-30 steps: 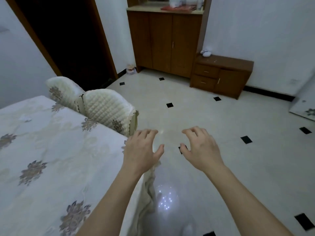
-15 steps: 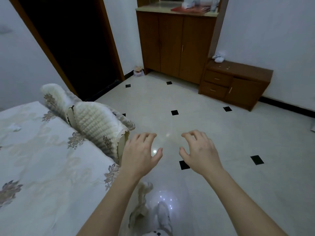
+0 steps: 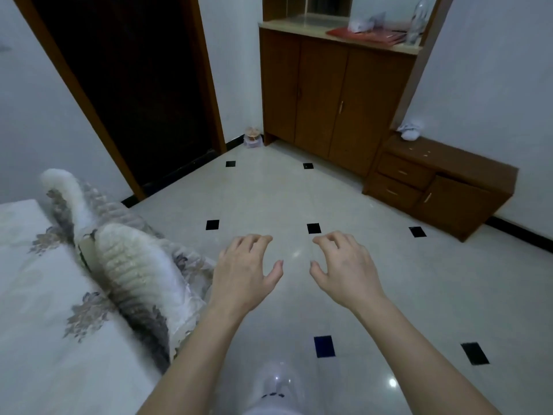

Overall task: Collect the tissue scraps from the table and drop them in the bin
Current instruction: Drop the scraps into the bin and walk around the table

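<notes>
My left hand [image 3: 244, 271] and my right hand [image 3: 344, 268] hover side by side over the tiled floor, palms down, fingers loosely curled, holding nothing. The table [image 3: 36, 310] with its pale flowered cloth fills the lower left, to the left of my left forearm. No tissue scraps show on the part of the table in view. No bin is in view.
Two padded chair backs [image 3: 131, 265] stand against the table's right edge. A dark doorway [image 3: 134, 85] opens at the back left. A tall wooden cabinet [image 3: 329, 94] and a low drawer unit [image 3: 440, 184] line the far wall. A small pot [image 3: 253, 137] sits in the corner.
The view has swung right and away from the table, so less of the cloth shows and more floor and cabinet. Both hands keep the same empty pose.
</notes>
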